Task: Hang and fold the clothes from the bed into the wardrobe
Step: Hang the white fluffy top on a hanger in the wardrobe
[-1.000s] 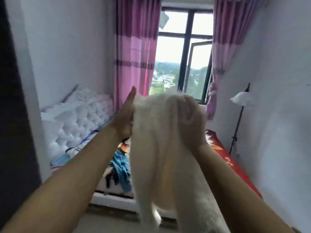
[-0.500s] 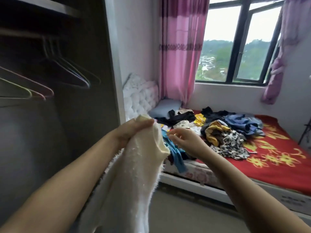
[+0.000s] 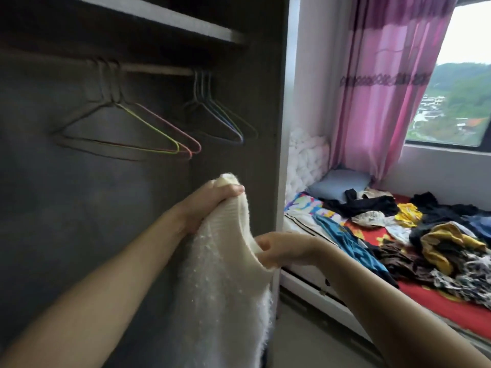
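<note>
A fluffy cream sweater (image 3: 223, 288) hangs down in front of the open dark wardrobe (image 3: 66, 208). My left hand (image 3: 210, 201) grips its top edge, raised near the wardrobe's right side. My right hand (image 3: 281, 249) pinches the sweater's neckline lower and to the right. Several empty wire hangers (image 3: 170, 139) hang on the rail (image 3: 156, 69) above my hands. A heap of mixed clothes (image 3: 425, 235) lies on the bed (image 3: 438, 306) at the right.
A shelf (image 3: 170, 19) runs above the rail. The wardrobe's white side panel (image 3: 285, 128) stands between wardrobe and bed. A tufted white headboard (image 3: 305, 158), a grey pillow (image 3: 337, 181), pink curtains (image 3: 385, 83) and a window (image 3: 457, 88) lie beyond. Bare floor (image 3: 305, 346) is below.
The view has swung left from the window and bed to the wardrobe. The sweater came down from spread in front of me; my right hand has taken hold of its neckline again.
</note>
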Available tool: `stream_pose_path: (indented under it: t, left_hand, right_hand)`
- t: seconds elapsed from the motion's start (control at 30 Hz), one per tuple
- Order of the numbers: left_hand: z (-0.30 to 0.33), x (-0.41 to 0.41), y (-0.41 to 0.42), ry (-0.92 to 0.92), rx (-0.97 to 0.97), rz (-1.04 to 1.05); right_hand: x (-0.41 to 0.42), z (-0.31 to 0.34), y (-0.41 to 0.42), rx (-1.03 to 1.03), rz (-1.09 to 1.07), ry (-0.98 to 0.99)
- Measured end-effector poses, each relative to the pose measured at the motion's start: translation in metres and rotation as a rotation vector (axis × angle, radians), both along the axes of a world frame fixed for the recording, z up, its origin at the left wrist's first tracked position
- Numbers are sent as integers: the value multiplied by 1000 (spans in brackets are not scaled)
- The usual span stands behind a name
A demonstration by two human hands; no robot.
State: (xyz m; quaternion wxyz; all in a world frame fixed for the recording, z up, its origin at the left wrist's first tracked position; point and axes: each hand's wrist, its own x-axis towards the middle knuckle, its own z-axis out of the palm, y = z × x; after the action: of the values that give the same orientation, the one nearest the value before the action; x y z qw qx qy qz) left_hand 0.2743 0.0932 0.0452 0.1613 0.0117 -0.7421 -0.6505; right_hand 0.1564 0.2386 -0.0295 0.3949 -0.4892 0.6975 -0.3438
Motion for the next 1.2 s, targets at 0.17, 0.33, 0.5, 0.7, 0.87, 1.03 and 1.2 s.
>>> stream_pose_path:
  t: [0.17, 0.33, 0.5, 0.7, 0.87, 1.03, 1.2]
  left_hand:
    - [-14, 17, -40, 0, 48, 243]
    - [-14, 23, -70, -129, -3, 371]
    - [-27, 26, -73, -351, -281, 225]
    - [-58, -13, -51, -413, -517, 514]
    - [-88, -29, -40, -560, -867, 797]
    - [-117, 10, -98, -823, -387, 714]
    - [-84, 32, -129, -275, 537, 936]
  right_hand:
    - [6, 8, -42, -48, -165, 69]
    - [-1, 33, -70, -336, -514, -96]
    - [-14, 72, -79, -517, -518, -142]
    - [-16, 52, -93, -477, -439, -78]
    - [-30, 48, -99, -475, -450, 7]
    - [-62, 40, -106, -472, -472, 86]
    - [-66, 18, -143, -420, -366, 193]
